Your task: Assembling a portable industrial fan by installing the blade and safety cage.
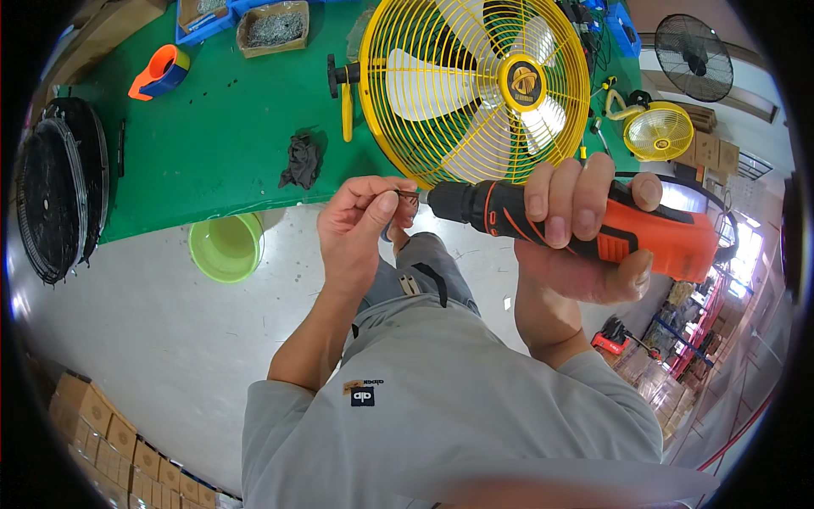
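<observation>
Green-topped table [225,127] bears a yellow fan [523,82], cut off above, and crumpled dark cloth [301,161]; right hand [581,220] grips an orange-black power driver [615,247], which overlaps the fan's lower rim; left hand [356,219] pinches a thin dark piece [409,194] by the driver's nose, too small to identify.

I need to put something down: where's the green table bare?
The main bare patch of the green table lies between the thin black stick and crumpled black bundle, nearer than the orange dispenser. Crowded: the far edge, with the parts tray, and the right, with the big yellow fan and cables.
</observation>
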The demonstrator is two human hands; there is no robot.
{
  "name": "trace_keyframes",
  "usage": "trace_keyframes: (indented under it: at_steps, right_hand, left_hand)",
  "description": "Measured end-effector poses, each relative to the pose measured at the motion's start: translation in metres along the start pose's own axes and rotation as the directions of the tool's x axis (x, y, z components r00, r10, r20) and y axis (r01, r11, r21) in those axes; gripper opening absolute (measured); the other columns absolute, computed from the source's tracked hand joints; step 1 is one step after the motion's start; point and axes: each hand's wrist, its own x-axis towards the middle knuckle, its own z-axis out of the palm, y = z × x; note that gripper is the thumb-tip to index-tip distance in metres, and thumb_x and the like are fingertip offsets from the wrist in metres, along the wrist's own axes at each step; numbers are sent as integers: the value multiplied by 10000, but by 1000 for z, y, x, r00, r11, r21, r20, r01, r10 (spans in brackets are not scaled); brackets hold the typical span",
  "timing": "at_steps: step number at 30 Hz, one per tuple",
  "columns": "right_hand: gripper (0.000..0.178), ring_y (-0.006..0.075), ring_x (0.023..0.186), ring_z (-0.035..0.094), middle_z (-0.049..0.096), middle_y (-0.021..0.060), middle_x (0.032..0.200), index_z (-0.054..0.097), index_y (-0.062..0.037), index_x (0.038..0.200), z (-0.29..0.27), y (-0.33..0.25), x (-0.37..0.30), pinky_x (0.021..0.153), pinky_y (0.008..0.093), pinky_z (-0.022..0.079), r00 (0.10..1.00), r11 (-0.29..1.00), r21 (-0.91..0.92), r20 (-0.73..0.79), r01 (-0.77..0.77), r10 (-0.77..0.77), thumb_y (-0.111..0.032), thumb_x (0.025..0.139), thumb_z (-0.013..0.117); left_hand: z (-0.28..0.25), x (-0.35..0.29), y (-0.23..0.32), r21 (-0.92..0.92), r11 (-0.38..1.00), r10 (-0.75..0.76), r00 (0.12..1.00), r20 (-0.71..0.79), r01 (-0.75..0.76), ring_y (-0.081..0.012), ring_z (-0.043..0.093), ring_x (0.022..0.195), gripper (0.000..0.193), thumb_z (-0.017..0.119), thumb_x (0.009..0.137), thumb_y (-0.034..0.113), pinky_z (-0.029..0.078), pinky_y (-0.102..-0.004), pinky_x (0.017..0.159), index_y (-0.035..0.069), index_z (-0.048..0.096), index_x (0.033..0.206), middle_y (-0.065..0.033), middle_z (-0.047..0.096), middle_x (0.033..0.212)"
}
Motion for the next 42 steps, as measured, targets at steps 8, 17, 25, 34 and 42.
trace_keyframes:
  at_steps: [8,17,25,34,42]
  right_hand:
    - [528,204,770,600,575,65,947,508,-213,1391,-3,-4,-3,786,418,501,999,999,-8,-16,-37,36,-474,970,690]
    - [527,206,774,604,575,62,945,506,-216,1391,2,-10,3,801,420,504,997,997,36,-38,-62,63,-473,969,690]
    - [532,214,780,613,577,68,948,493,-211,1399,-1,-5,2,804,429,512,997,996,35,-8,-78,78,-466,973,684]
    - [536,227,795,625,581,81,966,485,-161,1397,-15,3,15,804,441,518,978,982,54,109,-182,175,-434,977,674]
    - [527,214,790,587,556,69,938,474,-192,1318,18,38,25,791,435,493,992,901,-433,128,33,24,-526,971,689]
  left_hand:
    - [-3,1,2,108,986,129,992,14,-130,-200,711,860,179,666,940,-92,610,-328,764,-29,603,1094,-197,707,1063]
    - [-13,5,4,534,669,432,855,287,-517,-201,711,905,324,768,840,-150,615,-320,817,-49,588,1090,-170,696,1044]
    - [-12,3,7,530,676,418,859,296,-512,-210,717,911,303,766,836,-158,617,-323,813,-56,609,1075,-166,705,1022]
    - [-20,14,15,623,450,445,766,464,-640,-197,728,854,312,791,802,-151,597,-306,745,-48,644,1057,-131,728,900]
    - [-34,93,14,788,-40,740,512,437,-615,-215,589,845,558,956,712,131,501,-326,748,68,662,1181,-61,674,969]
